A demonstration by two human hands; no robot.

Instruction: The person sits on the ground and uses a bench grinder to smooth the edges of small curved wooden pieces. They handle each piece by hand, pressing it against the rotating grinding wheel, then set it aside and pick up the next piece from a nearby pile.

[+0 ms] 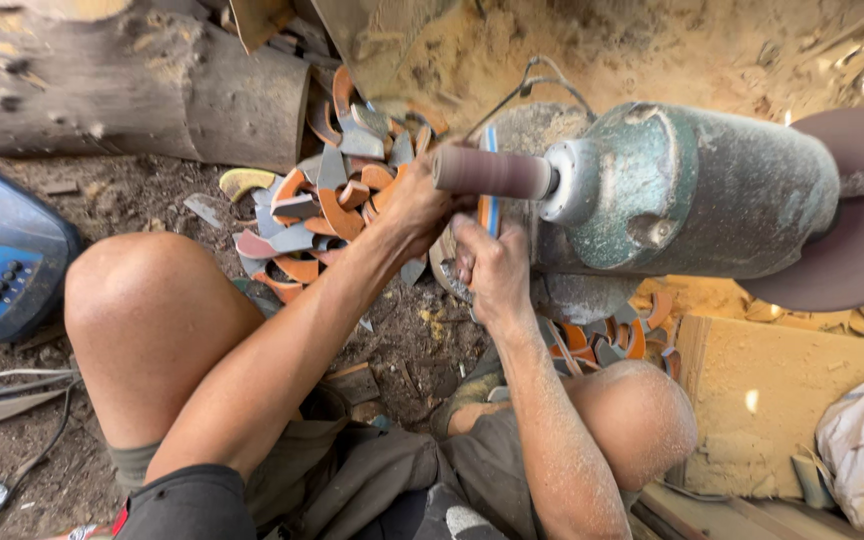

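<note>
Head view: both hands meet just below a sanding drum (492,172) that sticks out at nine o'clock from a dusty green motor (697,190). The left hand (417,205) and right hand (492,265) together pinch a thin curved piece (489,205) with a blue and orange edge, holding it upright, touching or just behind the drum's underside. The fingers of both hands are curled tight around it; how much of the piece they cover cannot be told.

At ten o'clock from the hands lies a heap of curved orange and grey offcuts (327,205) on the dirt. More of the same pieces (612,335) lie at five o'clock, under the motor. A log (132,85) lies at the top left, beyond the heap. A blue device (2,260) with buttons sits at nine o'clock, near the person's left knee (137,290). A large brown disc (852,210) is on the motor's far end, at three o'clock. Sawdust coats the ground at twelve o'clock.
</note>
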